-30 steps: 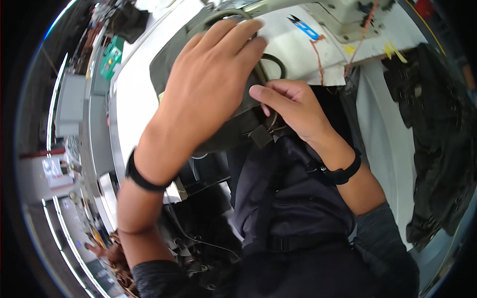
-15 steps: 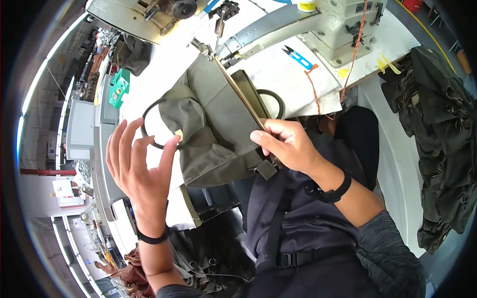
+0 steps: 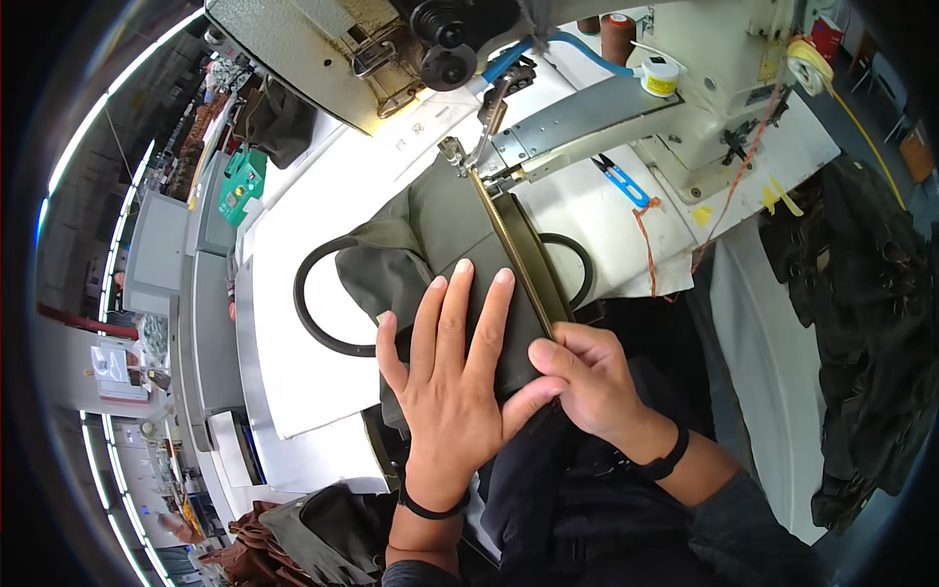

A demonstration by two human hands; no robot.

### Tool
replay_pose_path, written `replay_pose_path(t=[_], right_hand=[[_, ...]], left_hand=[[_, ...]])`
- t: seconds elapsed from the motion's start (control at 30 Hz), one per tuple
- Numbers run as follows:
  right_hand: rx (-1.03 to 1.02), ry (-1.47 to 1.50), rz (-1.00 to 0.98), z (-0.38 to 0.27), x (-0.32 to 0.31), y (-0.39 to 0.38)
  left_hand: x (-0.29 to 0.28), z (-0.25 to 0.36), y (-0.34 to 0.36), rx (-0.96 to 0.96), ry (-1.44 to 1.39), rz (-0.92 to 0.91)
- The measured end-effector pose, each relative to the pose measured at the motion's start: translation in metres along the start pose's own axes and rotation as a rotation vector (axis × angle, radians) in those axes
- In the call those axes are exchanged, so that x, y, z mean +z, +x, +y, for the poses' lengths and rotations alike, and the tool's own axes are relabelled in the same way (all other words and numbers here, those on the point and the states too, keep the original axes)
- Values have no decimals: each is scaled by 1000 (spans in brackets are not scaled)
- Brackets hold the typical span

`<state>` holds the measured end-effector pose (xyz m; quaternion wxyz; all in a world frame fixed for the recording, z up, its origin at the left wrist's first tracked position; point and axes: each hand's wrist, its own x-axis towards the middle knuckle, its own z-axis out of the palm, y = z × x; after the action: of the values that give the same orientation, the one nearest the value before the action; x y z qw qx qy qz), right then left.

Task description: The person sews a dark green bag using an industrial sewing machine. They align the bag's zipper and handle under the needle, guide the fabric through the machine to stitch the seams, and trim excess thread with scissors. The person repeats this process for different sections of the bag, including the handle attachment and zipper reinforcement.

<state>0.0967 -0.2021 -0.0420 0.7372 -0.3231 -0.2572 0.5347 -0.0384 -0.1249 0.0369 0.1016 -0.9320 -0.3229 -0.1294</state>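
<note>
An olive-green fabric bag (image 3: 440, 210) lies on the white machine table (image 3: 276, 391), with dark loop handles (image 3: 306, 293) on both sides. A brass zipper (image 3: 504, 235) runs along it up to the presser foot (image 3: 460, 157) of a sewing machine. My left hand (image 3: 445, 386) lies spread on the grey-green fabric, left of the zipper. My right hand (image 3: 597, 382) pinches the near end of the zipper edge between thumb and fingers.
Blue thread snips (image 3: 623, 183) with orange cord lie right of the bag. The machine body (image 3: 714, 108) carries a small white jar (image 3: 660, 76). A green device (image 3: 243, 186) sits at the left. Dark fabric pieces (image 3: 861, 323) hang at the right; brown fabric (image 3: 249, 543) lies low left.
My left hand has lowered from over the zipper, past the handle, onto the fabric. My right hand has moved down. The machine head has come more fully into view.
</note>
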Motion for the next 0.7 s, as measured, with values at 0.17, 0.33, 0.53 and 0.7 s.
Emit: replay_pose_path(t=[0.17, 0.33, 0.53, 0.7], right_hand=[[44, -143, 1, -6, -3, -4], [29, -142, 8, -4, -6, 0], [29, -155, -17, -10, 1, 7], [22, -154, 34, -3, -3, 15]], left_hand=[[-1, -1, 0, -12, 4, 0], [5, -7, 7, -5, 19, -13], [6, -15, 9, -10, -2, -9], [10, -20, 19, -13, 14, 6]])
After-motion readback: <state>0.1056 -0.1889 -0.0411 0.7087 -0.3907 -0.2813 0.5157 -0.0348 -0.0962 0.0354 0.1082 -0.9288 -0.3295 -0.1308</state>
